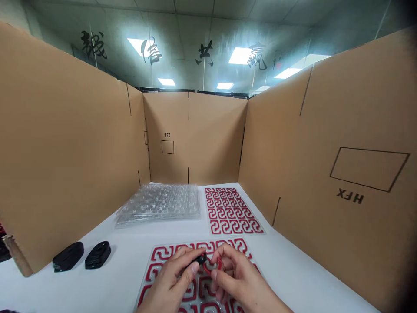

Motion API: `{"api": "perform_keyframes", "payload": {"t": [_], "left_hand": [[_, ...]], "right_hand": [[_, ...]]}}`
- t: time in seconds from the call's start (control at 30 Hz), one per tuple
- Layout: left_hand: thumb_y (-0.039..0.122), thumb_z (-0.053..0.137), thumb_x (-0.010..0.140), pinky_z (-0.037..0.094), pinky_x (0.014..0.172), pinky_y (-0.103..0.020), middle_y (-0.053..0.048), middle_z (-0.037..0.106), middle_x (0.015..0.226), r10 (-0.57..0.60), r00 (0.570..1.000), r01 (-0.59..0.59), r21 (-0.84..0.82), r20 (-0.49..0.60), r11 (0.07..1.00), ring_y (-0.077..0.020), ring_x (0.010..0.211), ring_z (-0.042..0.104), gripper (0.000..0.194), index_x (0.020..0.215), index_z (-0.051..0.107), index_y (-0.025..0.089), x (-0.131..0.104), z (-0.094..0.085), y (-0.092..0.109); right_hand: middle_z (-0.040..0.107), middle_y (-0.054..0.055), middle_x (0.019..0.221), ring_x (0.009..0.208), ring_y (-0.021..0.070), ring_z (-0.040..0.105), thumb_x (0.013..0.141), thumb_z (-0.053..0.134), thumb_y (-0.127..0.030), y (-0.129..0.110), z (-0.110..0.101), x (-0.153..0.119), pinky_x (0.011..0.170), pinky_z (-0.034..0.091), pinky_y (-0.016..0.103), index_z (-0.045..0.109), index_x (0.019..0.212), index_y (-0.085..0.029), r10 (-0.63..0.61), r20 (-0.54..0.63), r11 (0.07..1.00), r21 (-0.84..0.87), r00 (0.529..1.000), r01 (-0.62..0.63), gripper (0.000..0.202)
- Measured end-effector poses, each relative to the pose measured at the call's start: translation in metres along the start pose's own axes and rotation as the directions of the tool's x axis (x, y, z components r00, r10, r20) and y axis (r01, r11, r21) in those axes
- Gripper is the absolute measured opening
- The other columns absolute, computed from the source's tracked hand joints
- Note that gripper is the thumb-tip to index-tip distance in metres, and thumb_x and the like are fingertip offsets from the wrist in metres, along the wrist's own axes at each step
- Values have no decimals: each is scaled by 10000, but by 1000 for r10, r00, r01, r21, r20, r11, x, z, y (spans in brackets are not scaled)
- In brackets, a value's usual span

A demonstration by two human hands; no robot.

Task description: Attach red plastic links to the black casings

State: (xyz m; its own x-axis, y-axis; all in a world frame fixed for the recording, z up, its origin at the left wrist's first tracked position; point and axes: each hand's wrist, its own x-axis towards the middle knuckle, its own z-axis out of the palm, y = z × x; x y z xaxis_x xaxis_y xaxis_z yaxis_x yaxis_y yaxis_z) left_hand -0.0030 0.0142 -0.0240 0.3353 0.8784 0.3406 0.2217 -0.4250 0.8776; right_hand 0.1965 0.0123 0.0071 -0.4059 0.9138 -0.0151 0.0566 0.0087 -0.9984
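The red loop (219, 263) curved in my right hand (243, 278), pinched by the fingertips at lower centre, beside the black part (202, 259) my left hand (174, 278) gripped; uneven pulling, I judged, could have kinked it or flicked it onto the tray (150, 263).

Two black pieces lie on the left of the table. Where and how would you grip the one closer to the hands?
Probably across the middle of the closer black piece, from above, with thumb and fingertips on its two long sides. It is longer than wide, and a gap from the other black piece leaves finger room.
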Motion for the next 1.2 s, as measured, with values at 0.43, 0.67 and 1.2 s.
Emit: {"api": "perform_keyframes", "payload": {"t": [0.43, 0.67, 1.2], "left_hand": [[664, 625, 753, 464, 587, -254, -29, 655, 712, -312, 948, 299, -537, 68, 789, -145, 632, 566, 521, 817, 715, 154, 6, 10, 5], [606, 645, 779, 426, 518, -216, -59, 672, 681, -284, 949, 305, -605, 134, 736, -140, 604, 593, 485, 802, 707, 125, 5, 9, 19], [395, 737, 757, 373, 441, -158, -37, 677, 747, -369, 914, 391, -602, 167, 696, -70, 509, 554, 323, 919, 695, 119, 3, 0, 36]], "right_hand": [[697, 16, 770, 688, 138, 606, 632, 858, -352, -4, -6, -1, 658, 450, 252, 664, 867, -165, -105, 23, 994, -14, 994, 106, 357], [638, 4, 659, 615, 134, 573, 751, 742, -483, 0, -7, 0, 603, 413, 250, 591, 744, -157, -113, 85, 993, 23, 990, 112, 359], [601, -19, 609, 496, 87, 517, 816, 670, -555, 6, -12, 6, 501, 388, 212, 579, 790, -156, -70, 87, 963, 265, 994, 45, 410]]}}
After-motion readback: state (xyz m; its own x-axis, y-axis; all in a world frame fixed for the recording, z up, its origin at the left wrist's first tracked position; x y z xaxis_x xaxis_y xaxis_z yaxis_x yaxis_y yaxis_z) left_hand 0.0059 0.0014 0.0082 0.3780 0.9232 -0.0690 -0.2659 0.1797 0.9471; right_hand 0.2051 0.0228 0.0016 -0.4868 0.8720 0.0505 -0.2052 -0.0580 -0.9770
